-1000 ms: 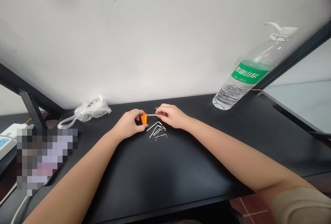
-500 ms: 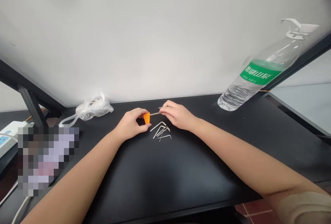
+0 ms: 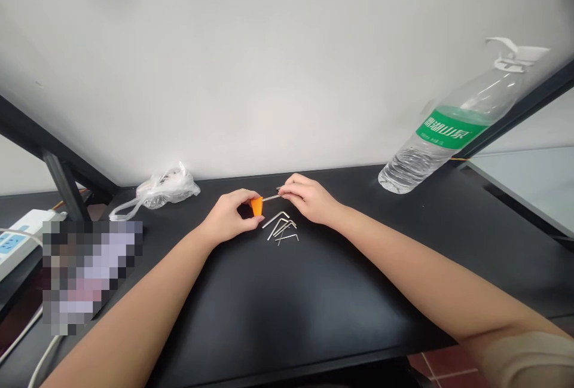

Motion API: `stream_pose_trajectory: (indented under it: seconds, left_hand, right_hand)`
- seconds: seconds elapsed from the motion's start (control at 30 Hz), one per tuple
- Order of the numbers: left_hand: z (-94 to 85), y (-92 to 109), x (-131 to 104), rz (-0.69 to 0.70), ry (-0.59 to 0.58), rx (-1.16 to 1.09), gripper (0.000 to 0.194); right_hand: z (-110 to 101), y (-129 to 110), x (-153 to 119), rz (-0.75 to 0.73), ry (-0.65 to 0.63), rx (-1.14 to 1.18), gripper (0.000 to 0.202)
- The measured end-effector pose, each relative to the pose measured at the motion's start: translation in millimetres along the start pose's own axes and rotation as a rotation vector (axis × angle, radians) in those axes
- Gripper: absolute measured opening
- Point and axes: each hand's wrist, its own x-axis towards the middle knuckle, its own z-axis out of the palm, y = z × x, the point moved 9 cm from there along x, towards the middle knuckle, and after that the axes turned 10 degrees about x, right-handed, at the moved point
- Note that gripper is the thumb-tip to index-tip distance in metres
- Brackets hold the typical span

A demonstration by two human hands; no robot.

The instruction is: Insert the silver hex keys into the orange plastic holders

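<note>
My left hand (image 3: 227, 218) pinches an orange hex key holder (image 3: 257, 206) between thumb and fingers, just above the black table. In the fingertips of my right hand (image 3: 309, 198) is a metal hex key (image 3: 271, 197), its long arm pointing left. The tip of that key meets the holder's right side; whether it sits inside a hole I cannot tell. My right fingers partly cover the key's bent end. Several loose L-shaped hex keys (image 3: 281, 226) lie in a small overlapping pile on the table, right below the space between my hands.
A large water bottle (image 3: 452, 128) with a green label stands at the back right. Toward the back left lies a clear plastic bag (image 3: 167, 188). A white power strip (image 3: 22, 238) with cables and a pixelated item (image 3: 92, 274) are at the left. A pale wall rises behind the table (image 3: 287, 316).
The view has shifted slightly, so everything sits a little to the right. Both hands keep hold of the holder and the hex key, with hardly any motion between them.
</note>
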Motion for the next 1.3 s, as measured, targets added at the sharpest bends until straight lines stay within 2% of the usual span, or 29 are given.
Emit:
stream_pose_trajectory:
  seconds: [0.13, 0.37, 0.43, 0.57, 0.67, 0.87, 1.0, 1.17, 1.23, 1.3]
  left_hand:
    - [-2.0, 1, 0, -0.005, 0.007, -0.004, 0.034]
    - [4.5, 11, 0, 0.017, -0.023, 0.012, 0.036]
    - [5.5, 16, -1, 0.034, -0.012, 0.007, 0.037]
    - [3.9, 17, -2, 0.016, 0.034, -0.003, 0.041]
    - [3.2, 16, -3, -0.009, 0.062, -0.029, 0.045]
    - [6.5, 15, -5, 0.003, 0.090, 0.060, 0.055]
    - [6.1, 14, -5, 0.026, 0.119, 0.182, 0.059]
    - [9.0, 19, -2, 0.054, 0.089, 0.226, 0.049]
    - [7.2, 18, -1, 0.042, 0.109, 0.253, 0.046]
    - [3.6, 15, -2, 0.022, 0.145, 0.280, 0.046]
  right_hand:
    - [-1, -1, 1, 0.011, 0.001, 0.021, 0.022]
    - [21, -20, -5, -0.044, -0.162, -0.309, 0.027]
    - [25, -26, -4, -0.058, -0.164, -0.243, 0.028]
    - [19, -28, 2, -0.029, -0.069, 0.057, 0.026]
    - [16, -15, 5, 0.069, -0.006, 0.173, 0.020]
    - [23, 6, 3, 0.296, -0.016, 0.384, 0.020]
    - [22, 5, 4, 0.318, 0.016, 0.398, 0.019]
    - [30, 8, 6, 0.322, 0.036, 0.462, 0.020]
    - [28, 12, 6, 0.323, 0.055, 0.413, 0.019]
    - [22, 15, 7, 0.310, 0.057, 0.263, 0.018]
